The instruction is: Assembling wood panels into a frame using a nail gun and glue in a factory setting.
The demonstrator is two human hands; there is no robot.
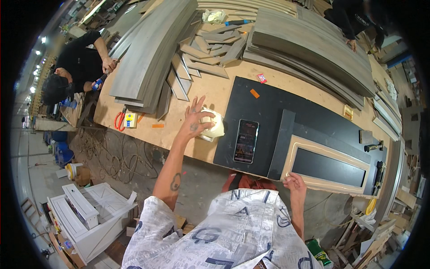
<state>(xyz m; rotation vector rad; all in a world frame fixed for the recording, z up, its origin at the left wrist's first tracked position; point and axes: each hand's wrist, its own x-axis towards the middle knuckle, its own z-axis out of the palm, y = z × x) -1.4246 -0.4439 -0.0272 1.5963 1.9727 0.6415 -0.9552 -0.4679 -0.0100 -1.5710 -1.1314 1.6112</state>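
My left hand (195,122) is over a cream-coloured tub or bag (215,130) on the wooden table, its fingers spread and some reaching across the top. What is inside is partly hidden. At the near corner of a light wooden frame (329,150), my right hand (294,181) has its fingers curled together; whether anything is between them cannot be made out. A thin pale bead, like glue, runs along the frame. The frame rests on a black panel (264,107) beside a dark strip (282,141). A phone (246,141) with its screen lit lies on the panel.
Stacked grey boards (148,58) and more grey boards (309,54) stand on the table (215,85), with offcuts (210,51) between them. Red-handled pliers (119,120) lie at the left edge. A co-worker (80,67) works at left, another (354,22) at far right. A white cabinet (98,219) stands lower left.
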